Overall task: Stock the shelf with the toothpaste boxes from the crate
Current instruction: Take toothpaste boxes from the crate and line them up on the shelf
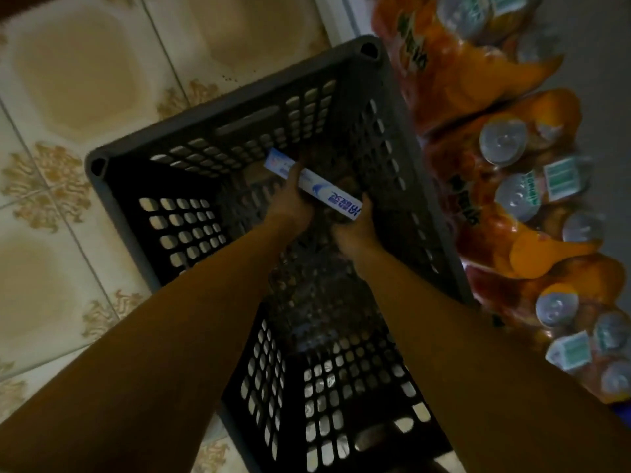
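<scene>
The left hand [290, 206] curls its fingers around the middle of a white and blue toothpaste box [312, 187], thumb side up, while the right hand [355, 227] grips the same box at its nearer, lower end, the thumb lying along the box's edge. Both forearms reach down from the bottom of the view into a dark grey plastic crate [218, 107], and the box is held low inside it, slanting from upper left to lower right, near the far and right-hand walls. Whether the box touches the crate's bottom cannot be told in the dim light. The crate has perforated walls and a slotted handle opening in its far side, and through its holes pale floor shows. It stands on a floor [68, 97] of cream tiles with gold ornaments at the corners. Just beside the crate's right wall lie shrink-wrapped packs of orange drink bottles [512, 186] with silvery caps and green-and-white labels.
</scene>
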A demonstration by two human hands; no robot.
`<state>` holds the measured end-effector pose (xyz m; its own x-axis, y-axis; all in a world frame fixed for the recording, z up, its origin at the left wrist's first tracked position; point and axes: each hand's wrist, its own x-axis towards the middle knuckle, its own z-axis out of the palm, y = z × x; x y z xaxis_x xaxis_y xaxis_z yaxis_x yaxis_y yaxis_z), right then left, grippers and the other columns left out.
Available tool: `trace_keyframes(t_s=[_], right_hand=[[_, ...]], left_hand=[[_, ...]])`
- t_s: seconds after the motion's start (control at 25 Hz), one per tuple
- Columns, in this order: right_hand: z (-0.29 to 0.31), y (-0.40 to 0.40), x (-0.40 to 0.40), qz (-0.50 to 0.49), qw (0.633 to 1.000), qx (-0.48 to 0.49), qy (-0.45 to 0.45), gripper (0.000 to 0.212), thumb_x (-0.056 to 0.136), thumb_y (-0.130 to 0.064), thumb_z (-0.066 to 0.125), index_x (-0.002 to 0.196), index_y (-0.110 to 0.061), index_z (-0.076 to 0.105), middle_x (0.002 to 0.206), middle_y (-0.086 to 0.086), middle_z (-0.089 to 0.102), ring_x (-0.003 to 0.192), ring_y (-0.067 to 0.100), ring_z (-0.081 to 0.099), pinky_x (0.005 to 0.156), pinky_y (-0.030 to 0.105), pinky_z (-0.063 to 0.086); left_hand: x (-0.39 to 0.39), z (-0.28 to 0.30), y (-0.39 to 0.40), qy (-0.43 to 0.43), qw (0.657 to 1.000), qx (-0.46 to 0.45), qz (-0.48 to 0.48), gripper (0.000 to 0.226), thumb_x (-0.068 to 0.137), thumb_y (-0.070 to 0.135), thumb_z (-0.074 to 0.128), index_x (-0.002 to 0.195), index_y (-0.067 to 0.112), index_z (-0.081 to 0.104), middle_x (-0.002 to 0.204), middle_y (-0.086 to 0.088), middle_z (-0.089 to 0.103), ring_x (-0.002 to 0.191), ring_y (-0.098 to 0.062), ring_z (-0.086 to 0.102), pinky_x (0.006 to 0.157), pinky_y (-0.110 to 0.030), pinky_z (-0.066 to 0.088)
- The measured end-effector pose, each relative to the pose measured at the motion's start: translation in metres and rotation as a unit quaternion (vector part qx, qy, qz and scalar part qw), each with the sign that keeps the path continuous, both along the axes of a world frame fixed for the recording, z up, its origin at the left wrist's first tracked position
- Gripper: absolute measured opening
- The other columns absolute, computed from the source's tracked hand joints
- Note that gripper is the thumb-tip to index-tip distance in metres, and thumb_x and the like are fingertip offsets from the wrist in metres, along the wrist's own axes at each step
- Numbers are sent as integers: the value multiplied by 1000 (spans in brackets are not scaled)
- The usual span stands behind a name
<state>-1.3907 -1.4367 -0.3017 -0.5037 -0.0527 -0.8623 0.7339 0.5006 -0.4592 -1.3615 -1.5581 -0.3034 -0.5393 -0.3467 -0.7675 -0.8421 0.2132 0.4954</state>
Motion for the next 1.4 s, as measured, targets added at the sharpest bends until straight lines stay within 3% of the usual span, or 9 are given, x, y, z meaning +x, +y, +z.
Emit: trace_keyframes(t_s=[0.24, 0.44, 0.56, 0.68, 0.84, 0.96, 1.12, 1.24, 1.4], right_hand=[[-3, 0, 17, -2, 989, 56, 135, 37, 100, -6, 50, 136, 0, 47, 120, 18, 58, 105, 26, 60, 87, 26, 55], [106, -3, 26, 182, 961, 98, 183, 47, 94, -3, 54, 138, -16, 45, 113, 11, 62, 98, 23, 59, 82, 28, 46], [176, -6, 25, 244, 954, 67, 164, 56, 92, 1, 52, 141, -25, 43, 116, 10, 59, 100, 24, 56, 77, 15, 46], [241, -15, 24, 365, 902, 39, 228, 67, 86, 4, 59, 141, -30, 40, 125, 13, 59, 108, 31, 59, 88, 44, 54], [325, -37, 18, 449, 866, 26, 219, 70, 93, -2, 54, 147, -35, 27, 129, 16, 57, 102, 34, 60, 81, 50, 54], [384, -47, 20, 445, 860, -9, 250, 72, 98, -9, 47, 153, -38, 11, 136, 12, 51, 105, 32, 59, 85, 49, 53], [467, -35, 26, 368, 902, -56, 218, 83, 87, -22, 68, 151, -33, 16, 140, 10, 46, 116, 29, 56, 91, 49, 53], [528, -19, 27, 372, 901, -16, 223, 86, 77, -41, 77, 147, -23, 30, 139, 7, 47, 123, 25, 51, 95, 41, 51], [615, -14, 25, 333, 913, -58, 227, 59, 83, -34, 75, 133, -22, 47, 122, -1, 59, 103, 17, 61, 86, 41, 55]], left_hand=[[8, -1, -1, -2, 999, -35, -14, 65, 92, 5, 55, 151, 12, 27, 137, -24, 50, 122, -38, 52, 99, -40, 42], [39, 80, -16, -67, 971, -130, -192, 71, 87, 33, 66, 149, 20, 32, 143, -17, 42, 127, -38, 45, 96, -46, 47], [40, 149, -23, -64, 934, -198, -289, 78, 78, 41, 75, 144, 23, 38, 141, -14, 33, 132, -36, 32, 94, -50, 46], [34, 211, -31, -26, 924, -203, -324, 77, 78, 41, 76, 142, 22, 39, 137, -11, 42, 130, -34, 36, 95, -49, 46], [29, 288, -45, 32, 963, -109, -244, 69, 81, 34, 77, 139, 16, 44, 130, -7, 58, 114, -30, 57, 91, -40, 49], [35, 345, -63, 30, 997, 23, -62, 59, 79, 27, 81, 130, 16, 54, 123, -6, 64, 108, -27, 63, 93, -40, 52], [56, 452, -75, 64, 951, 254, 165, 34, 85, 22, 76, 114, 16, 61, 113, -10, 71, 99, -27, 71, 83, -41, 59], [63, 528, -80, 104, 921, 321, 194, 44, 86, 24, 74, 125, 12, 57, 118, -11, 70, 102, -25, 70, 80, -35, 59], [63, 613, -101, 134, 909, 376, 116, 45, 92, 29, 66, 132, 14, 54, 127, -9, 66, 115, -23, 65, 99, -39, 50]])
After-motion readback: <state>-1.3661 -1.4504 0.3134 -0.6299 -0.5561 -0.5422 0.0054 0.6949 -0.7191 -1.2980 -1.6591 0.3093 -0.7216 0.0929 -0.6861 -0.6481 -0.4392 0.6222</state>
